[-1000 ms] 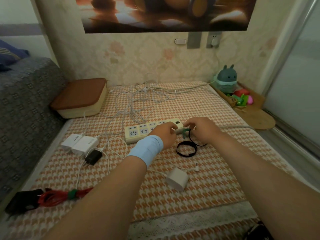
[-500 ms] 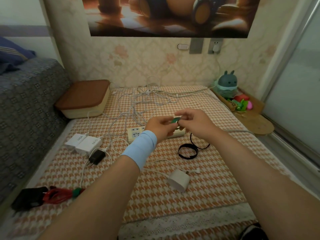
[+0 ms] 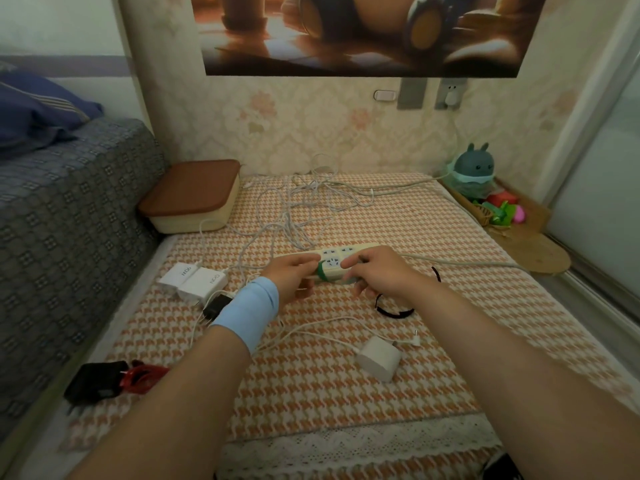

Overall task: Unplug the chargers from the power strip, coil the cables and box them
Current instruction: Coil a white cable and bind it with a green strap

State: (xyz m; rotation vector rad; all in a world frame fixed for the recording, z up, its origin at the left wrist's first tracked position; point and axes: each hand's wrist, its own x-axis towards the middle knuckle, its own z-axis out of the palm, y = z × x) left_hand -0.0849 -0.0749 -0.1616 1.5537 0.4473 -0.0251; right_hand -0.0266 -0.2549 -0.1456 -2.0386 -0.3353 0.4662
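The left hand (image 3: 289,277), in a blue wristband, pinches a green tie (image 3: 321,271) at its fingertips. The right hand (image 3: 381,275) faces it with fingers loosely curled and forefinger out; I cannot tell whether it grips anything. Both hang over the power strip (image 3: 334,259), which lies mid-mat (image 3: 346,403). From the strip, the lidded box (image 3: 194,199) is at 10 o'clock, two white chargers (image 3: 194,280) at 9, another white charger (image 3: 379,358) at 5, a black cable (image 3: 394,311) at 4 and a coiled red cable (image 3: 142,377) at 7.
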